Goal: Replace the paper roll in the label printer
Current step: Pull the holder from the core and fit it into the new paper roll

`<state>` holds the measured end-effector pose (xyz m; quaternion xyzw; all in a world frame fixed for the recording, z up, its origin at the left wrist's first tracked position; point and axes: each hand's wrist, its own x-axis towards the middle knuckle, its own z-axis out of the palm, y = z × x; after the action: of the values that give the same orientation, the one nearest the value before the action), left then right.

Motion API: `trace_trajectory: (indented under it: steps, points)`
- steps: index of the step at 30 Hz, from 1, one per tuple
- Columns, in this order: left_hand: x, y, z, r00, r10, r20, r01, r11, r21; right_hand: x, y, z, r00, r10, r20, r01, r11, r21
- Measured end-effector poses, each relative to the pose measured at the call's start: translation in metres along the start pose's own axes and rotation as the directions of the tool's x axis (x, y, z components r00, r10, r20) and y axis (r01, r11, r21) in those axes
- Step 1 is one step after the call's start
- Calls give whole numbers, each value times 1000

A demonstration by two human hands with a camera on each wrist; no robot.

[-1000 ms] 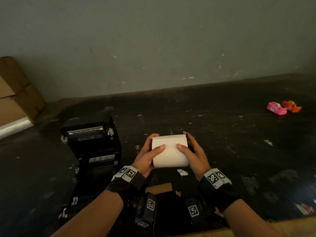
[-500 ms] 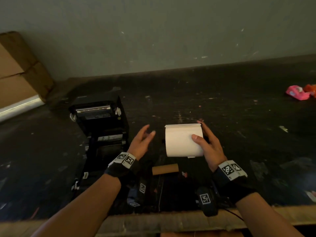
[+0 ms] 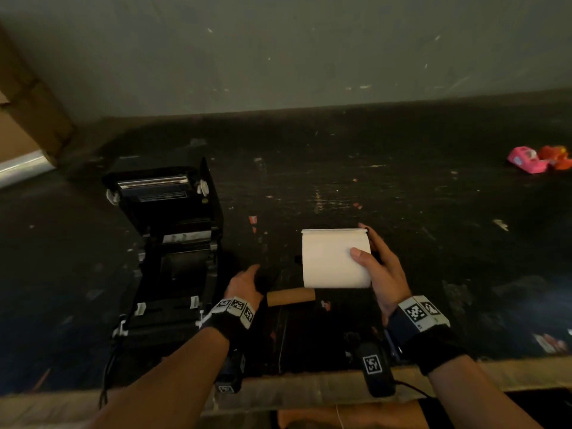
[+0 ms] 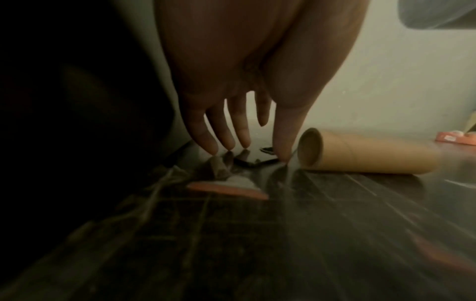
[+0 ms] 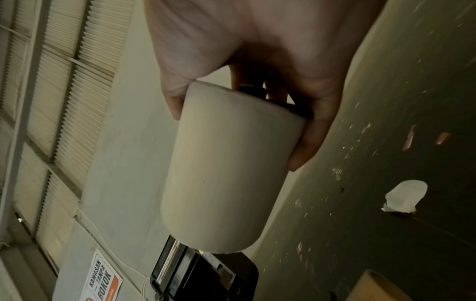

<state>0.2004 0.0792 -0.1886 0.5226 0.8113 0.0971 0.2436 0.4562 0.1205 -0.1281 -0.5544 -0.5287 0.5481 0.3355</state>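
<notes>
Dark tabletop [image 3: 402,187]: right hand [image 3: 382,270] clamps paper roll [image 3: 332,258]; left hand [image 3: 244,284], fingers apart, beside cardboard core [image 3: 291,297].

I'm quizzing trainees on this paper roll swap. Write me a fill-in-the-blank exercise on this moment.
1. The white paper roll is held by the ____ hand.
2. The label printer stands with its lid ____.
3. The brown cardboard core lies on the ____, beside the left hand.
4. The left hand's fingertips reach down to a small ____ part on the table.

Missing words: right; open; table; black
</notes>
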Motion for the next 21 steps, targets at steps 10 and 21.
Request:
trace_trajectory:
  steps: [10,21]
  points:
    - [3,2,-6,997,-81,13,82,997,-6,-8,-13,1,982,-187,27,183,975,123]
    - [4,7,-14,988,-131,86,133,991,-20,-7,-2,-2,987,-156,35,151,983,106]
